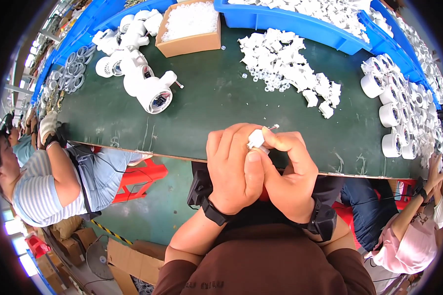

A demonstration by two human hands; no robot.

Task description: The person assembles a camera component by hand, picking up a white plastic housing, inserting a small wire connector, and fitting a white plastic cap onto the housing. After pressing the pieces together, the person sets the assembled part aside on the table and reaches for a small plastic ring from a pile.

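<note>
Left hand point(233, 169) and right hand point(293, 179) are curled nearly closed; I see a small white angular plastic piece point(255, 139) pinched at their thumbs. Ahead of them, similar white pieces point(279, 51) lie heaped on the dark green surface point(197, 113).

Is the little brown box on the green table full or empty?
Full: small whitish pieces fill the brown box nearly to its rim.

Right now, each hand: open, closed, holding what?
Left hand: closed, holding a small white part.
Right hand: closed on the same part, thumb against it.
</note>
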